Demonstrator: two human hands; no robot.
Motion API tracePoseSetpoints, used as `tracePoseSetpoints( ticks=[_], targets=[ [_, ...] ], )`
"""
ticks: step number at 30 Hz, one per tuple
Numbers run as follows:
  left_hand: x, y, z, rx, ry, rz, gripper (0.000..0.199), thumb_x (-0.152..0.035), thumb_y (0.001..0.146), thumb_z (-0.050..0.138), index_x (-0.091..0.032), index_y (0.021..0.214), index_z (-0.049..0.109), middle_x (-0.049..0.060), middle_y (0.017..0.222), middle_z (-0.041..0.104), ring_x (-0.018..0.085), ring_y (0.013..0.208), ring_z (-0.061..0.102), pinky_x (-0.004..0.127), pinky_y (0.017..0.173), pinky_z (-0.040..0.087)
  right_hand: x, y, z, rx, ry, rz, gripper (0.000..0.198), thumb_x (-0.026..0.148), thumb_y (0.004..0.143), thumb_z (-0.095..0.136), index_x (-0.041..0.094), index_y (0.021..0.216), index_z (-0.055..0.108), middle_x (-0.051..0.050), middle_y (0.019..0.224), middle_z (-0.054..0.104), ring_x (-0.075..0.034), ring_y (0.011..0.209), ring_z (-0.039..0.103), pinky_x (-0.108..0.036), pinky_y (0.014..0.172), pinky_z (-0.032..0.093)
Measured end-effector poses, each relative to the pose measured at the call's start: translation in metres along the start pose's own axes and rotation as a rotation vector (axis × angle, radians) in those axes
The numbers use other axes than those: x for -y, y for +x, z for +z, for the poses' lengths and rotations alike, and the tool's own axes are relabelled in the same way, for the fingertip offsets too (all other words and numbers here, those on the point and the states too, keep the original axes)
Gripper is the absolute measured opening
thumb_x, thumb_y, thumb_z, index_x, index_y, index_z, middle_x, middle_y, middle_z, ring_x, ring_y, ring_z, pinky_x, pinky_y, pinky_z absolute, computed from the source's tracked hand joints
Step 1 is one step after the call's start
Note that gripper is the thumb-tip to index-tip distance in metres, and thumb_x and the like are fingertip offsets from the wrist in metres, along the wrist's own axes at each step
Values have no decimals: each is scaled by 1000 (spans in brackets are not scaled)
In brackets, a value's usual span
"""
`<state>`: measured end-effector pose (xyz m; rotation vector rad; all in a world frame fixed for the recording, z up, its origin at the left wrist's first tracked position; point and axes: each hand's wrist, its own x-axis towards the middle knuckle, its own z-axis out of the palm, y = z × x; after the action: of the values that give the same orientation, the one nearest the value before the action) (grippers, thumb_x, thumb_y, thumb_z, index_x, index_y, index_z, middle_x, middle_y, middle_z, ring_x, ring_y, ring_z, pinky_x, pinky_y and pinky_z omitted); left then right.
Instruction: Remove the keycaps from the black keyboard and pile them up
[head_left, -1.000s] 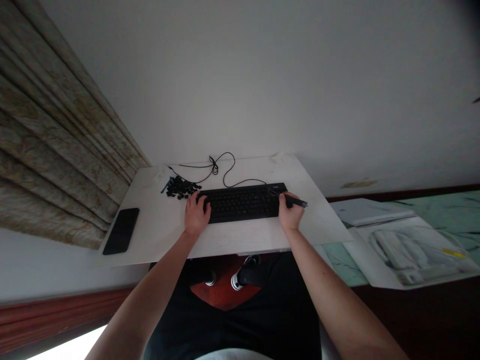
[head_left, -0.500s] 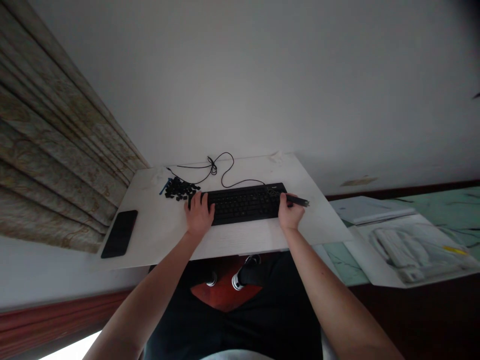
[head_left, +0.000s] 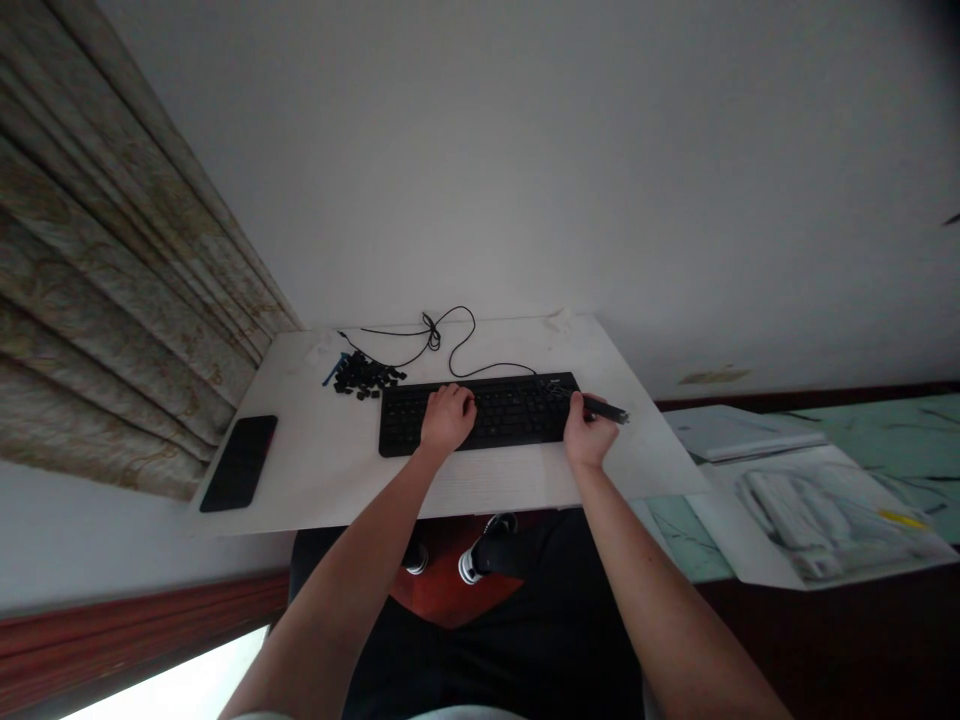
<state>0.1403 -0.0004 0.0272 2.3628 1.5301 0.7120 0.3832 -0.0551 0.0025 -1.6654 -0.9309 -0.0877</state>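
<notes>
A black keyboard lies on the white table in front of me. My left hand is over its left-middle part, fingers curled together and thumb bent in; anything inside them is hidden. At the keyboard's right end my right hand is closed round a dark-handled wire keycap puller. Its handle sticks out to the right, and its thin wires reach over the keyboard's upper right keys. Loose black keycaps lie in a heap beyond the keyboard's left end.
A thin blue tool lies beside the heap. The keyboard's black cable loops along the table's back. A dark phone rests at the left edge of the white table. An open white box stands lower right; a curtain hangs left.
My left hand has moved right from the keyboard's left end towards its middle, and its spread fingers have curled in. The right hand keeps hold of the keycap puller. The view has shifted slightly.
</notes>
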Motion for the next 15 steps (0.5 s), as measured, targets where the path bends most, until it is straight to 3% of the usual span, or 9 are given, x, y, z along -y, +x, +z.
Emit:
tracePoseSetpoints(
  ticks=[4,6,11,15],
  targets=[
    [0,-1,-3,19,-19,-5,14,-21,94,57,-21,103,68,8,104,70,25,104,62,40,95,44,12,-4,-2,9,24,-19,45,56,91,55,13,88,69,-11,74,69,-23,67,65,-39,75,55],
    [-1,-1,-4,39,-9,-14,16,-23,94,58,-21,107,67,8,106,70,25,106,62,39,95,44,22,-6,-1,88,72,26,45,56,90,57,13,91,69,-10,74,69,-22,65,66,-38,71,57],
    [-3,0,-5,67,20,-23,21,-24,94,58,-21,114,65,7,110,70,24,109,62,39,97,43,60,-2,14,543,273,233,40,53,89,63,13,94,68,-8,70,72,-22,65,72,-30,55,59],
    [-3,-1,-6,85,32,2,26,-27,94,59,-21,119,63,8,109,70,26,110,61,40,97,43,85,12,30,826,183,250,26,41,90,68,15,83,66,-7,67,71,-19,60,72,-25,49,57]
  ],
)
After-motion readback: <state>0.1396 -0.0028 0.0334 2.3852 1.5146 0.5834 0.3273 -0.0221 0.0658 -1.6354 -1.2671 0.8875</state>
